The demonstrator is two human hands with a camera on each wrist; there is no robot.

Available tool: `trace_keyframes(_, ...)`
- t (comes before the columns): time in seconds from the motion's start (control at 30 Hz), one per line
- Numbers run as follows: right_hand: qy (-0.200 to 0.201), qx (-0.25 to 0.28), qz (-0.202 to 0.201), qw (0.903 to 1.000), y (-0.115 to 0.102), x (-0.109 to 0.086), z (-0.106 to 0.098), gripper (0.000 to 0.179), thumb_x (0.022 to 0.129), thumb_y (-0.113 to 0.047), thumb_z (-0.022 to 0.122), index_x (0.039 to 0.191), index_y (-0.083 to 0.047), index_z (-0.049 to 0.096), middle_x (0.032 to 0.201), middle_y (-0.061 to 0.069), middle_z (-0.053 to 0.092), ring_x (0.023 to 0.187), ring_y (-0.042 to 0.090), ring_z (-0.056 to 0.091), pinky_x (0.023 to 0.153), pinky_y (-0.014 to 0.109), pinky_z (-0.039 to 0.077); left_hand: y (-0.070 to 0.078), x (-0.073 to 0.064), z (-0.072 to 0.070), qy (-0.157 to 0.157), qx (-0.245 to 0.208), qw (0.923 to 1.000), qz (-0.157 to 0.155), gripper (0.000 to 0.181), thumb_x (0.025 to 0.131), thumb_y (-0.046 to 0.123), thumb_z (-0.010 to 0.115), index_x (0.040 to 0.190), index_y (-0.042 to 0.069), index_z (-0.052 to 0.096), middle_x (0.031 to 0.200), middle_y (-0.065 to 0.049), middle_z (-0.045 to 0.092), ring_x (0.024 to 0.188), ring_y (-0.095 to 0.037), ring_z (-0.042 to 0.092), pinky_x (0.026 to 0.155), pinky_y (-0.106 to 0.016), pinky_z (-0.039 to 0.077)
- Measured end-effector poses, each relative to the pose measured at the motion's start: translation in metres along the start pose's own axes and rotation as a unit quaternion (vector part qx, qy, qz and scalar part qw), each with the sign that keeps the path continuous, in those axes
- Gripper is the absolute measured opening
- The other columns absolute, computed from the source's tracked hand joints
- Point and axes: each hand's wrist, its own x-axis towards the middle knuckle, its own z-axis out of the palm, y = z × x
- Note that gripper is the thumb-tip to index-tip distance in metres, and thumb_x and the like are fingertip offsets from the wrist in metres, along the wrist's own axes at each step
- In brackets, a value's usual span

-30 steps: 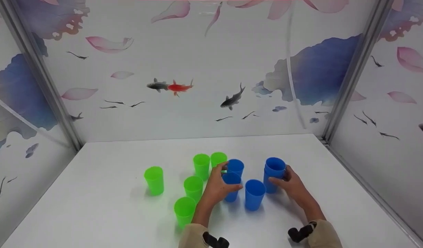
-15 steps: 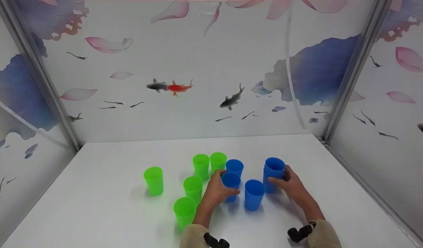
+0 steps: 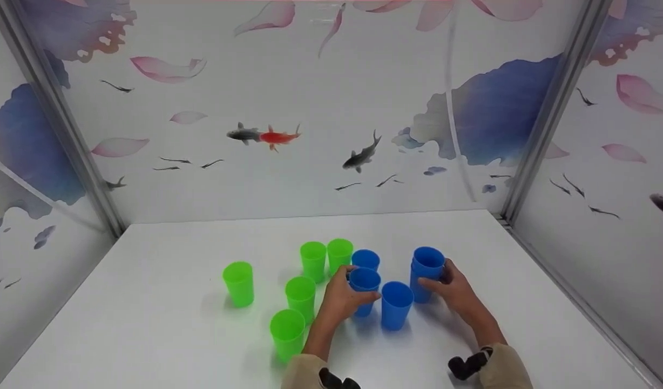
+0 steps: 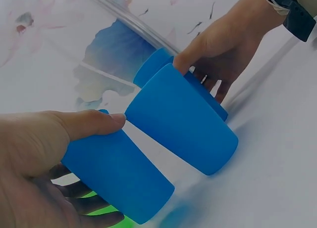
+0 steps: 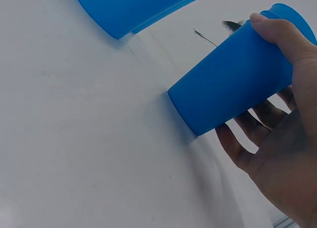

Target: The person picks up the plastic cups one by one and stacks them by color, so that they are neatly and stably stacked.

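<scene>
My left hand [image 3: 339, 298] holds a blue plastic cup [image 4: 121, 173], thumb near the rim and fingers round the far side. The cup is upright; whether its base touches the table I cannot tell. My right hand [image 3: 460, 287] grips two nested blue cups [image 5: 233, 79], thumb on the near side, fingers behind; the inner one shows only as a raised rim. Between the hands stands a single blue cup [image 3: 396, 307], touched by neither. One more blue cup [image 3: 366, 259] stands behind the left hand's cup, partly hidden by it.
Several green cups stand upright left of my left hand, the nearest green cup [image 3: 287, 332] beside my left forearm. A lone green cup [image 3: 238, 285] is farther left. The white table [image 3: 148, 324] ends at printed panels [image 3: 288, 183] at the back and sides.
My left fingers have drawn in round the blue cup from behind it, and that cup has shifted slightly up and right. My right hand and its nested cups look unmoved.
</scene>
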Motion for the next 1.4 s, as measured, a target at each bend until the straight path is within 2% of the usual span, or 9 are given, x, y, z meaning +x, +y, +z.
trace_keyframes(0.27, -0.005, 0.011, 0.006, 0.9999, 0.000, 0.001, 0.001, 0.098, 0.089, -0.049, 0.072, 0.158, -0.008, 0.016, 0.164, 0.024, 0.024, 0.152, 0.047, 0.020, 0.121, 0.063, 0.021, 0.010, -0.003, -0.004, 0.022, -0.002, 0.9996, 0.015, 0.074, 0.080, 0.026, 0.085, 0.141, 0.006, 0.048, 0.144, -0.021, 0.054, 0.133, -0.039, 0.053, 0.106, -0.054, 0.049)
trace_keyframes(0.6, 0.002, 0.001, 0.007, 1.0000, 0.003, 0.002, 0.001, 0.100, 0.086, -0.054, 0.073, 0.157, -0.009, 0.018, 0.163, 0.023, 0.027, 0.152, 0.047, 0.022, 0.120, 0.063, 0.023, 0.027, -0.003, -0.002, 0.030, -0.015, 0.9993, 0.016, 0.077, 0.080, 0.028, 0.085, 0.141, 0.005, 0.043, 0.146, -0.022, 0.052, 0.133, -0.040, 0.053, 0.108, -0.053, 0.049)
trace_keyframes(0.93, 0.004, -0.002, 0.014, 0.9999, 0.002, 0.002, 0.000, 0.104, 0.085, -0.056, 0.072, 0.158, -0.010, 0.015, 0.164, 0.023, 0.023, 0.152, 0.047, 0.020, 0.120, 0.063, 0.023, 0.054, 0.008, -0.012, 0.009, -0.003, 0.9998, 0.016, 0.079, 0.081, 0.031, 0.084, 0.142, 0.007, 0.041, 0.143, -0.019, 0.053, 0.133, -0.036, 0.053, 0.109, -0.050, 0.049)
trace_keyframes(1.13, 0.001, 0.006, 0.007, 1.0000, 0.001, 0.000, 0.000, 0.098, 0.089, -0.051, 0.071, 0.158, -0.010, 0.015, 0.164, 0.022, 0.023, 0.152, 0.047, 0.020, 0.120, 0.063, 0.023, 0.072, 0.014, -0.018, -0.005, 0.010, 0.9993, 0.036, 0.076, 0.083, 0.031, 0.082, 0.142, 0.007, 0.040, 0.145, -0.019, 0.052, 0.133, -0.035, 0.054, 0.109, -0.050, 0.049)
trace_keyframes(1.27, 0.000, 0.015, -0.002, 0.9999, 0.000, -0.001, 0.001, 0.094, 0.090, -0.047, 0.071, 0.157, -0.010, 0.017, 0.164, 0.022, 0.025, 0.152, 0.046, 0.022, 0.120, 0.063, 0.023, 0.081, 0.016, -0.022, -0.025, -0.005, 0.9988, 0.041, 0.078, 0.083, 0.035, 0.081, 0.144, 0.009, 0.039, 0.147, -0.017, 0.050, 0.134, -0.035, 0.054, 0.109, -0.050, 0.049)
trace_keyframes(1.4, 0.001, 0.015, -0.004, 0.9999, -0.001, -0.001, 0.001, 0.094, 0.090, -0.048, 0.071, 0.157, -0.010, 0.018, 0.163, 0.022, 0.027, 0.152, 0.046, 0.023, 0.120, 0.063, 0.023, 0.086, 0.020, -0.024, -0.041, -0.027, 0.9983, 0.031, 0.080, 0.082, 0.041, 0.081, 0.144, 0.012, 0.041, 0.148, -0.016, 0.049, 0.133, -0.035, 0.053, 0.108, -0.052, 0.049)
